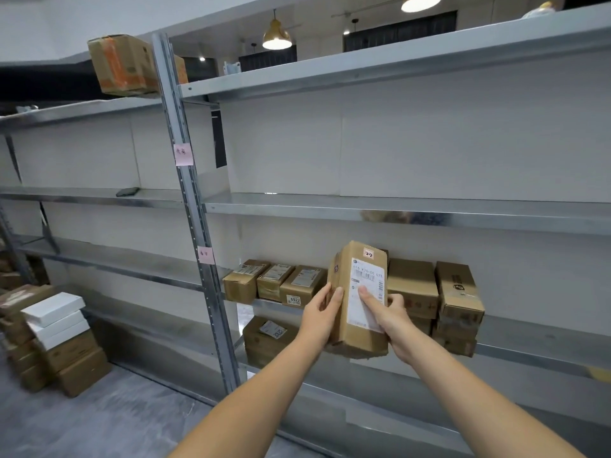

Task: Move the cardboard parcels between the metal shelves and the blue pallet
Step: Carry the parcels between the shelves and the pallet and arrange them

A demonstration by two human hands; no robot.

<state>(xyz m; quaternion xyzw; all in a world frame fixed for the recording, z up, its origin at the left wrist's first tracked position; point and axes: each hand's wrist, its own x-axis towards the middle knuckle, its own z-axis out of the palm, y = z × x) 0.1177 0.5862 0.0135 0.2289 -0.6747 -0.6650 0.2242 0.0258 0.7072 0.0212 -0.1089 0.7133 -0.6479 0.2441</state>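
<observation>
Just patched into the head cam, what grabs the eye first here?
The tall cardboard parcel with a white shipping label, held upright before the metal shelves by the left hand and right hand. Behind it a row of smaller parcels sits on a lower level, and a pile of brown and white boxes stands on the floor at far left.

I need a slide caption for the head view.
Left hand and right hand hold a parcel before the shelf.

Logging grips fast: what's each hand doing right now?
Left hand: holding the labelled cardboard parcel by its left side.
Right hand: holding the same parcel, thumb on its label.
</observation>
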